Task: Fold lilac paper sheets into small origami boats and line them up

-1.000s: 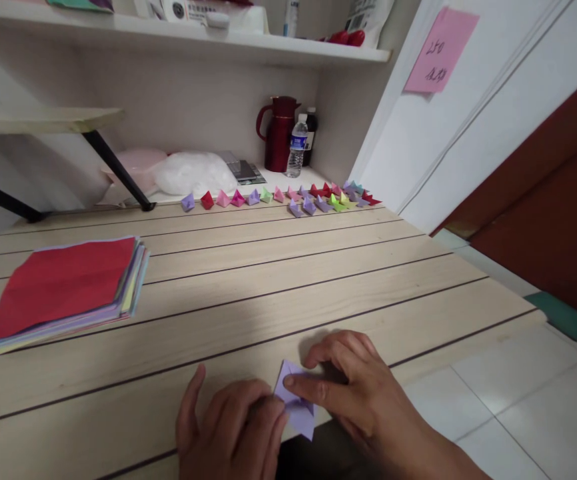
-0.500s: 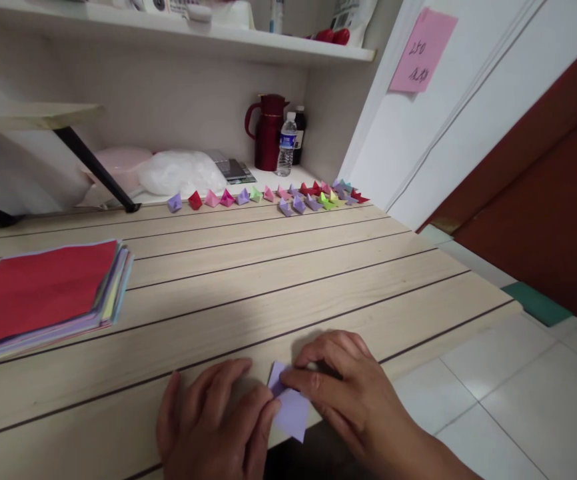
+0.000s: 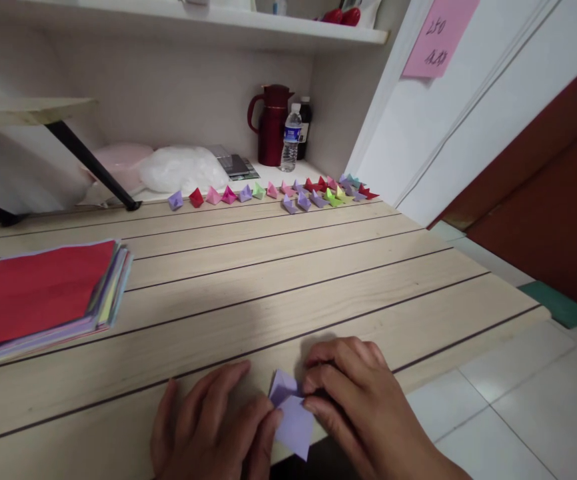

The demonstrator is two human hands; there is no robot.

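A small folded piece of light purple paper (image 3: 294, 427) lies at the near edge of the table, between my hands. On its left side, my left hand (image 3: 218, 420) pinches the paper between thumb and index finger, with its other fingers spread over the wood. My right hand (image 3: 351, 390) grips the right corner between thumb and curled index finger. An upper flap of the paper stands partly raised, with a crease down it. The lower part hangs toward the table edge as a pointed square.
A stack of coloured paper (image 3: 43, 287), red on top, sits at the left. Several folded paper boats (image 3: 246, 193) line the far edge. Behind them stand a dark red jug (image 3: 272, 130), a water bottle (image 3: 291, 140) and a white plastic bag (image 3: 183, 169).
My right index finger has drawn back from the middle of the paper to its right corner, uncovering the upper flap. My left hand keeps its pinch. The view has shifted slightly.
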